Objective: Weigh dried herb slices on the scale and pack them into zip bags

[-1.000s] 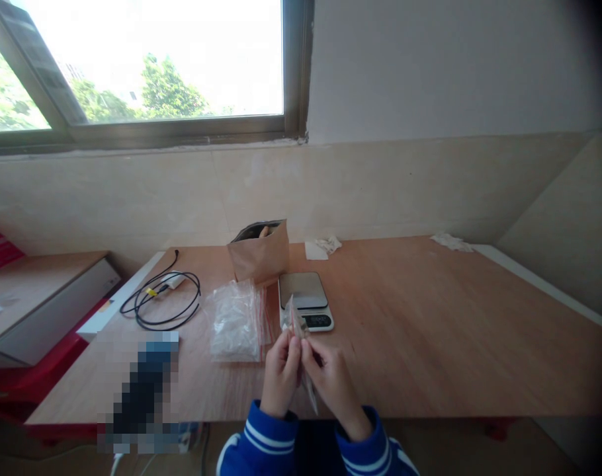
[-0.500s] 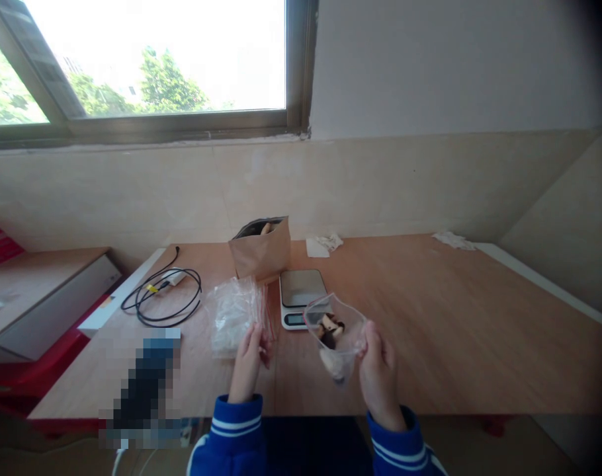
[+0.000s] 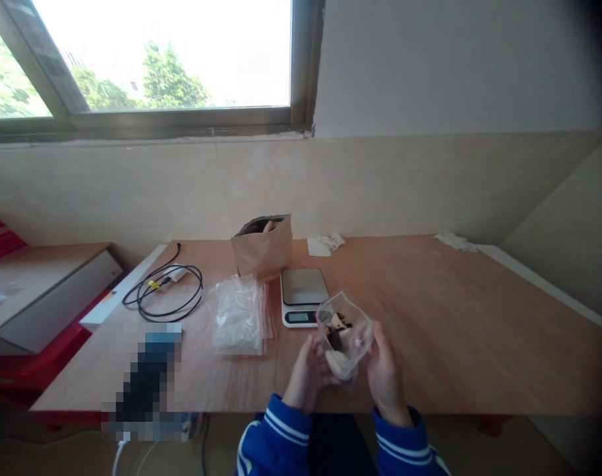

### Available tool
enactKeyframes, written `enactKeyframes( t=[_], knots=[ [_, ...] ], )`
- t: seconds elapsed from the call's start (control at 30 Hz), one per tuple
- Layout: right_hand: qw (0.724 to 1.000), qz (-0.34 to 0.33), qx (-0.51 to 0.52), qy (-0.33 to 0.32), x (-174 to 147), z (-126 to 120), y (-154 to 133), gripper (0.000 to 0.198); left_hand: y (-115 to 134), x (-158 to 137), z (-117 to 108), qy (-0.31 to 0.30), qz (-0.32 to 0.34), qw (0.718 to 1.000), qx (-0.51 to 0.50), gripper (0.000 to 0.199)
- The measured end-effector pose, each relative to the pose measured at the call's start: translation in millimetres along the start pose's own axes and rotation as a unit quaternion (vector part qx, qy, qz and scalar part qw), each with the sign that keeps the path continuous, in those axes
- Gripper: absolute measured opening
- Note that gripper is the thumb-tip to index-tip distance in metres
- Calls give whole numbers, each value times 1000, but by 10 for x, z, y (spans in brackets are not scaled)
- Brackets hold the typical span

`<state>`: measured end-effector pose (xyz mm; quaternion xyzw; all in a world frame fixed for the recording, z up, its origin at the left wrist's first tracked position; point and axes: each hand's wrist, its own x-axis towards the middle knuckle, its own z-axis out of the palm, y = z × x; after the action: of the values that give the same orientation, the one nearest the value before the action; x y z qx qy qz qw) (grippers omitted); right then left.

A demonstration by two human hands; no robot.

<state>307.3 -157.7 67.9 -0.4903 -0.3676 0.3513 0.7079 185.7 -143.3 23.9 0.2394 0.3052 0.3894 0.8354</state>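
A clear zip bag (image 3: pixel 356 330) with a red seal line hangs over the front of the table, its mouth spread wide. Inside lie pale and dark-brown pieces (image 3: pixel 337 330) that look like dried mushroom. My right hand (image 3: pixel 384 370) pinches the bag's right edge. At the bag's lower left is my left hand (image 3: pixel 305 375), thumb and fingers apart, with some fingertips behind the bag. Just beyond the bag stands a white kitchen scale (image 3: pixel 303 288) with a bare metal plate; its display is unreadable. Flat empty zip bags (image 3: pixel 237 317) lie stacked to the left.
An open brown paper pouch (image 3: pixel 263 252) stands behind the scale with pale pieces showing inside. Coiled black cable (image 3: pixel 169 317) and a blurred-out dark object (image 3: pixel 147 370) lie at left. Crumpled tissue (image 3: pixel 331 242) rests near the wall, another tissue (image 3: pixel 456 242) at the far right.
My left hand has left the stack of empty zip bags and moved right to the held bag. The bag has shifted slightly right, still in my right hand.
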Motion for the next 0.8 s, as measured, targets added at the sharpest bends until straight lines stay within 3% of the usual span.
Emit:
enactKeyframes(
  t=[0.23,0.37,0.57,0.67,0.8],
  knots=[
    [999,-26,33,21,14,-77,-145,59,90,-64,38,20,187,982,-28,44],
    [1000,-27,-14,-5,-60,-36,-309,33,135,-67,4,26,209,978,-9,45],
    [980,-60,-130,-137,-111,13,-458,33,120,-33,-56,42,221,974,9,44],
    [980,-44,-130,-146,-77,40,-286,32,124,-50,-76,42,216,975,12,48],
    [987,60,-38,-141,-50,142,93,47,177,-92,-103,22,215,976,34,52]
  ],
)
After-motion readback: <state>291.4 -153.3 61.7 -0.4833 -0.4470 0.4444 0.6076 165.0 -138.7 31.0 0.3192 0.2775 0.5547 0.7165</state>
